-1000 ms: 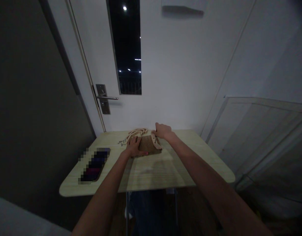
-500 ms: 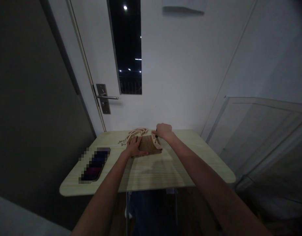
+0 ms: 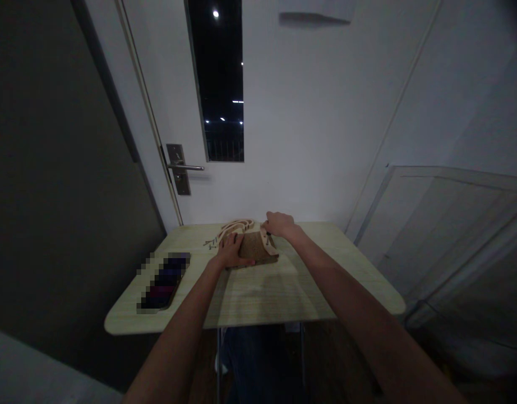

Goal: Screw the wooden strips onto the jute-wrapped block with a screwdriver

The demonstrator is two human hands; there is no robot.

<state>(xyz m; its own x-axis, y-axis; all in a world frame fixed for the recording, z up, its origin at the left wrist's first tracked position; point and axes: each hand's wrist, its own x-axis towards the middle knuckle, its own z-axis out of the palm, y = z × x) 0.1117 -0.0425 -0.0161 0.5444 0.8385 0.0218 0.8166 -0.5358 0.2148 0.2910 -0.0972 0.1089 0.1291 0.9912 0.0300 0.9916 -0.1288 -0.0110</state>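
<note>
A brown board with a rough, cork-like top (image 3: 253,247) lies on the table. My left hand (image 3: 231,252) rests flat over its left part, fingers spread, the thumb stretched along the near edge. Across the right end of the board sits a pale curved wooden piece (image 3: 267,242). Above that piece, my right hand (image 3: 279,224) is closed around a screwdriver (image 3: 268,233) with a dark handle, mostly hidden by the fingers. Its tip points down at the wooden piece; the exact contact is too small to make out.
Behind my left hand lie more pale curved wooden pieces (image 3: 237,224), with several screws (image 3: 210,244) beside them. A blurred-out phone-like object (image 3: 166,280) lies at the table's left. A white door with a metal handle (image 3: 186,167) stands directly behind the table (image 3: 317,292).
My right hand has turned slightly over the wooden piece, still closed on the screwdriver. My left hand stays on the board. The whole view has shifted a little.
</note>
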